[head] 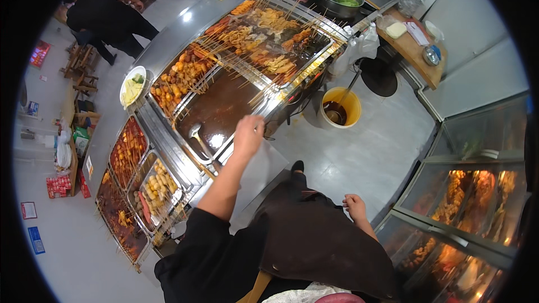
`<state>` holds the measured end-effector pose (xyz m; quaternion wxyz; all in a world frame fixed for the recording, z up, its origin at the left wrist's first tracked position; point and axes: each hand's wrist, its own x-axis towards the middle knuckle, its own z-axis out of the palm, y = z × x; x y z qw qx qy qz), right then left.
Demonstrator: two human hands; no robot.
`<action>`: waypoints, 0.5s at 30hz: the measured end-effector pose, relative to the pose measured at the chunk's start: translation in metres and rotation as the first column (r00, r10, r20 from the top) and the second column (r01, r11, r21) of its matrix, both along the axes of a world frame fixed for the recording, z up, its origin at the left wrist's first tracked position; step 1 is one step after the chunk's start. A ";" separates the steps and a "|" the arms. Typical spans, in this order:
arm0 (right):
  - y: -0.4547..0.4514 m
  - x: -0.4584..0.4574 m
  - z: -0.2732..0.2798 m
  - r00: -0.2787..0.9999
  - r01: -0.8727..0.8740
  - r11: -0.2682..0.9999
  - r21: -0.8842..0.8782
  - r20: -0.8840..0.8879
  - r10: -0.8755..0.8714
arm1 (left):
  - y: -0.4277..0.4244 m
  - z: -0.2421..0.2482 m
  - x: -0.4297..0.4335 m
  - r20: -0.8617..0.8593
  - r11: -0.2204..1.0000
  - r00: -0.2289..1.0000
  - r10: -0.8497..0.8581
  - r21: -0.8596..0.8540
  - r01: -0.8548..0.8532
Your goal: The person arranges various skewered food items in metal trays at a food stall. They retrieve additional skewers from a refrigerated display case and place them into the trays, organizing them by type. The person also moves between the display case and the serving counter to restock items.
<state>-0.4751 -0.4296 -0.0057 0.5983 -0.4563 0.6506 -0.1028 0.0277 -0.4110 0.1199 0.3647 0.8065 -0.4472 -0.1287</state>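
My left hand (248,135) is over the front rim of the broth tray (227,105), fingers curled; its back hides whether anything is in them. Dark brown broth fills this tray. A metal ladle (197,131) lies in it, bowl in the broth and handle (215,164) running out over the near edge. My right hand (355,207) hangs beside my dark apron (324,248), loosely bent, with nothing visible in it. Skewered food (181,75) fills the tray behind the broth. Further skewers (269,42) steam in the large tray to the right.
Lower trays of skewers (128,143) and pale balls (160,179) stand at left. A yellow bucket (358,107) with dark liquid and a handle is on the floor. Glass-fronted cabinets (467,202) line the right. A person (105,12) in black bends beyond the counter.
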 end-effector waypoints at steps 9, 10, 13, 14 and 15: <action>-0.090 -0.107 0.000 0.941 0.281 0.952 0.119 -0.230 -0.249 | -0.153 -0.050 0.112 0.400 0.954 0.907 0.134 0.196 -0.228; -0.091 -0.113 0.000 0.944 0.205 0.971 0.120 -0.287 -0.164 | -0.160 -0.055 0.119 0.415 0.947 0.903 0.110 0.231 -0.222; -0.100 -0.120 -0.009 0.905 -0.073 0.996 0.046 -0.417 0.086 | -0.172 -0.064 0.131 0.419 0.897 0.906 0.059 0.376 -0.233; -0.106 -0.116 -0.017 0.906 -0.112 0.993 0.048 -0.404 0.121 | -0.174 -0.065 0.132 0.421 0.873 0.906 0.046 0.423 -0.241; -0.117 -0.113 -0.024 0.908 -0.150 0.988 0.047 -0.390 0.156 | -0.175 -0.066 0.133 0.429 0.853 0.903 0.033 0.459 -0.249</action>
